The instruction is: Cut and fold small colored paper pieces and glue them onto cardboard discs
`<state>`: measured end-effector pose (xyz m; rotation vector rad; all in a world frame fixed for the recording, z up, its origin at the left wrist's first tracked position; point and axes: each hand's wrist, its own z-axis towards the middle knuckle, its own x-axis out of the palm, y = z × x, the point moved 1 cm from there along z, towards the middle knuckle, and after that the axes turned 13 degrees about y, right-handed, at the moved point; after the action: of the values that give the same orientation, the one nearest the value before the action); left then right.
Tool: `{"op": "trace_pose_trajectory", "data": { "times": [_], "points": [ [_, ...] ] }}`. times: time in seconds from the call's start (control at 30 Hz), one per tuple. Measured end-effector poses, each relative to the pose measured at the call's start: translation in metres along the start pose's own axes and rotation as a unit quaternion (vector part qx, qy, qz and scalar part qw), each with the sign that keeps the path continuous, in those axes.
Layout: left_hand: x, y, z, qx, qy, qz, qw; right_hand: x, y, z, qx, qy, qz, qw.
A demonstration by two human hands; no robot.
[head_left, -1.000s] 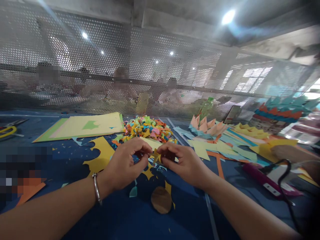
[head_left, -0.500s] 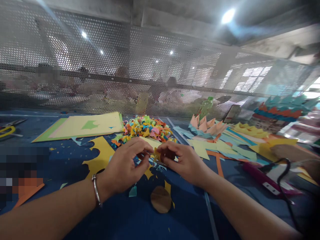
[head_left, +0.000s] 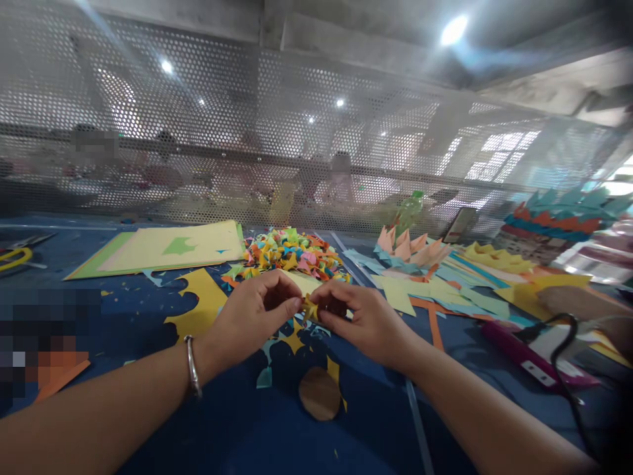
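Note:
A small folded piece of yellow paper (head_left: 310,309) is held between my fingertips over the middle of the table. My left hand (head_left: 262,307), with a silver bangle at the wrist, pinches it from the left. From the right, the thumb and fingers of my right hand (head_left: 349,316) close on it. Beneath my hands lie yellow paper scraps (head_left: 293,339) and a round brown cardboard disc (head_left: 320,394). Just beyond them rises a heap of small folded colourful paper pieces (head_left: 291,254).
Paper sheets (head_left: 178,247) are stacked at back left, near yellow-handled scissors (head_left: 16,259). Cut yellow paper (head_left: 200,303) lies left. Pointed peach paper shapes (head_left: 408,247), a purple power strip (head_left: 537,356) with a black cable, and a green-capped bottle (head_left: 410,210) are right. A perforated screen (head_left: 306,132) stands behind.
My left fingers have shifted, thumb and fingertips now meeting at the yellow piece, which shows more of its folded form. My right hand keeps nearly the same place.

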<state>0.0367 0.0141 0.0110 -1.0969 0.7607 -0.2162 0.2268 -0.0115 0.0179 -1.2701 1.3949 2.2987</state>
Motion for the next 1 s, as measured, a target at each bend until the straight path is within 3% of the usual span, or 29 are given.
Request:
{"op": "trace_pose_trajectory", "data": {
  "times": [0.53, 0.7, 1.0],
  "points": [
    [0.001, 0.002, 0.004, -0.028, -0.012, -0.080, 0.996, 0.001, 0.002, 0.001, 0.003, 0.012, -0.011, 1.000],
    [0.003, 0.002, 0.000, -0.033, -0.032, -0.029, 0.999, 0.001, 0.000, 0.000, -0.003, 0.005, -0.009, 1.000],
    [0.010, -0.002, -0.004, 0.040, -0.004, -0.018, 0.999, 0.000, 0.001, 0.001, -0.003, -0.005, -0.011, 1.000]
  ]
}}
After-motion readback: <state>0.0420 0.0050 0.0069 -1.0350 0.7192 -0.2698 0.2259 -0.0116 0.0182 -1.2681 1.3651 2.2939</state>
